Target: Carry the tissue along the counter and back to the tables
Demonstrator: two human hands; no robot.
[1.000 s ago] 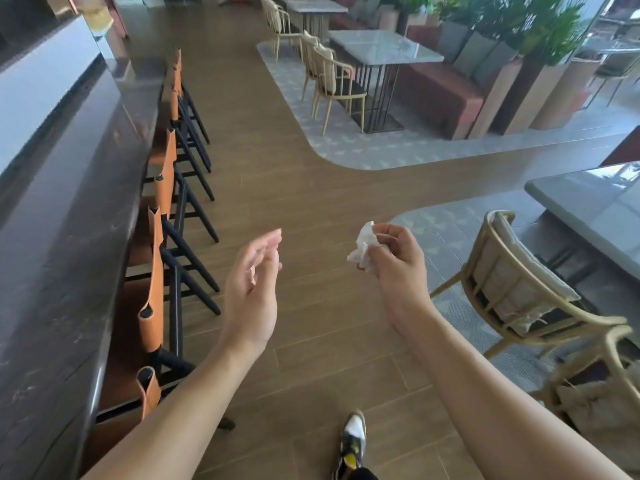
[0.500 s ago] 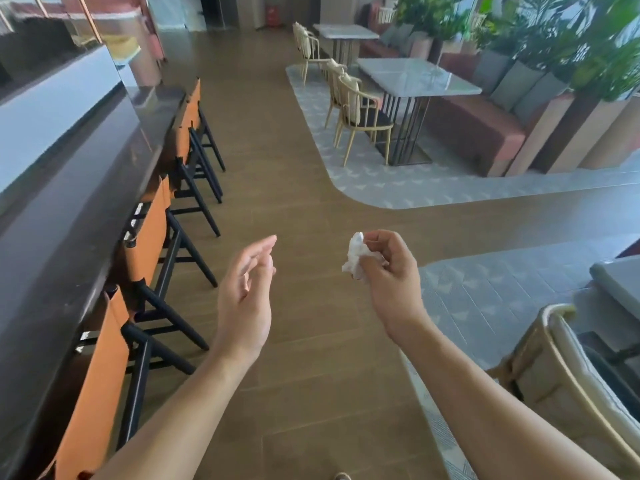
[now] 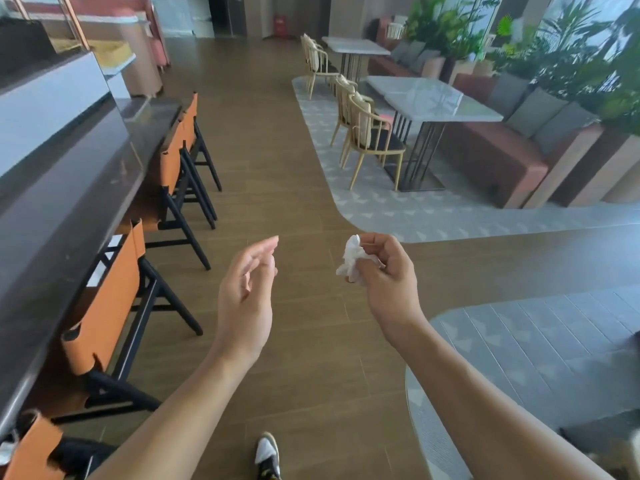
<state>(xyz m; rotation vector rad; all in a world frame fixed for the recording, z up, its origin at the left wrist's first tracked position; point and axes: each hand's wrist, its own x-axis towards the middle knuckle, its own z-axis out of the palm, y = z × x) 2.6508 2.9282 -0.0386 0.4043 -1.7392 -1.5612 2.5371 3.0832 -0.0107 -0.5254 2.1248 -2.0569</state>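
Still walking past the counter [image 3: 69, 188] and stools [image 3: 104, 306], now further along the floor [image 3: 263, 161], left hand [image 3: 246, 292] open and empty, right hand [image 3: 388, 275] pinching the crumpled tissue [image 3: 353, 259], so carrying goes on.

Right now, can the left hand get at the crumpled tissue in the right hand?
Probably yes. The left hand is open in mid-air beside the right hand, which pinches the crumpled tissue. Only bare air lies between them, above the wooden floor.
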